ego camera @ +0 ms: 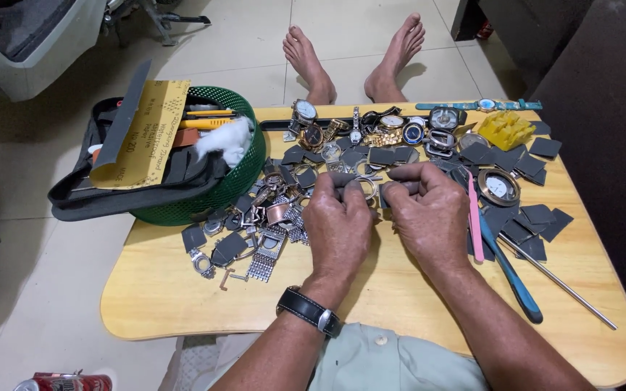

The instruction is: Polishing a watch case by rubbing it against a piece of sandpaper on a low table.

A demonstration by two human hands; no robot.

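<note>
Left hand (338, 228) fingers (343, 182) pinched narrow on a grey strip (343, 177); right hand (429, 217) fingers (407, 175) pinched on the strip's other end. What lies under the strip between the thumbs, cannot tell. Strip held just above the bench (371, 289), near the watch pile (371, 134). Left of strip: metal bands (262, 253), green basket (237, 181). Right of strip: pink file (475, 217), blue tool (512, 279), round watch case (499, 187).
</note>
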